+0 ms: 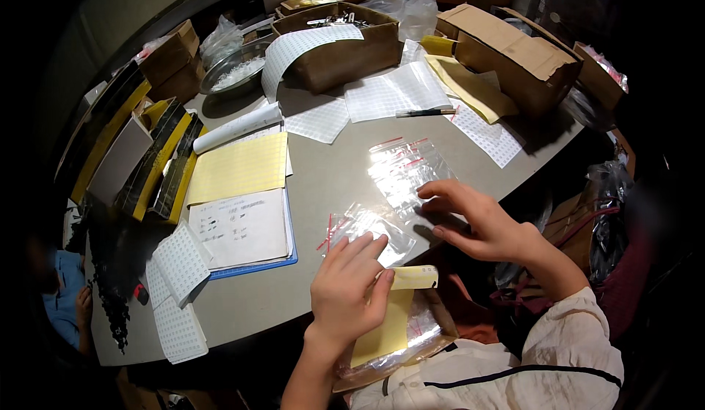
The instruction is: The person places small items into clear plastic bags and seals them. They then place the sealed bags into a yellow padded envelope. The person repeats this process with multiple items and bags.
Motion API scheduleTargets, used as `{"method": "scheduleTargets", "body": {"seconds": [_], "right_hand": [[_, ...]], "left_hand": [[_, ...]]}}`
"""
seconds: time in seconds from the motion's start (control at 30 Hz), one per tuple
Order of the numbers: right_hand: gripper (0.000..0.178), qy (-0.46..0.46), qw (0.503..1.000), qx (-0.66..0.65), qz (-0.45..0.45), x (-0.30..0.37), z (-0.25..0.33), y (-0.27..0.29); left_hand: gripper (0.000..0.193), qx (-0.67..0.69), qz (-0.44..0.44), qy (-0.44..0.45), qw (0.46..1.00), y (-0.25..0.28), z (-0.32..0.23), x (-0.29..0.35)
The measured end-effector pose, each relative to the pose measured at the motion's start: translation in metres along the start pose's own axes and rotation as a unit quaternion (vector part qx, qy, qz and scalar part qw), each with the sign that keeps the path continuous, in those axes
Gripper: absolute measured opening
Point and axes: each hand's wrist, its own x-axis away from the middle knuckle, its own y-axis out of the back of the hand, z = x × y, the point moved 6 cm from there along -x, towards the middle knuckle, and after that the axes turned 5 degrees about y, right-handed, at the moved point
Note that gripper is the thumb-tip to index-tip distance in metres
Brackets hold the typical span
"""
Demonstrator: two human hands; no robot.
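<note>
My left hand (346, 286) lies with its fingers stretched out at the table's near edge, its fingertips on a small pile of clear zip bags (393, 241) with red closures. Its thumb is beside a yellow paper strip (415, 278), part of a yellow sheet (389, 329) over an open cardboard box (446, 329) at my lap. Clear plastic shows inside that box. My right hand (474, 223) hovers by a second pile of clear zip bags (411, 167), fingers bent and thumb apart, with nothing visible between them.
At the left are an open notebook (242, 230), sheets of small labels (178, 263) and black-and-yellow boxes (158, 167). Cardboard boxes (345, 61), a metal bowl (239, 76), more label sheets (396, 90) and a pen (426, 113) occupy the back. Another person's blue sleeve (64, 285) shows far left.
</note>
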Motion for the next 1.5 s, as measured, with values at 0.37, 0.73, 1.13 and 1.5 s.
{"method": "scheduleTargets", "body": {"seconds": [0.37,0.73,1.13,1.5], "right_hand": [[0.034,-0.03,0.997,0.016,0.066,-0.049,-0.03,0.001],[0.026,0.011,0.994,-0.095,0.057,-0.042,-0.008,-0.033],[0.016,-0.083,0.984,-0.151,-0.043,-0.045,-0.055,-0.02],[0.025,0.16,0.938,0.306,-0.002,-0.05,0.009,-0.046]], "left_hand": [[0.009,-0.008,-0.001,-0.006,1.0,0.001,0.002,0.002],[0.011,-0.02,0.033,-0.033,0.999,0.0,-0.007,-0.004],[0.015,-0.043,0.008,-0.008,0.999,-0.006,0.0,0.002],[0.016,-0.037,0.008,-0.008,0.999,-0.004,0.001,0.002]]}}
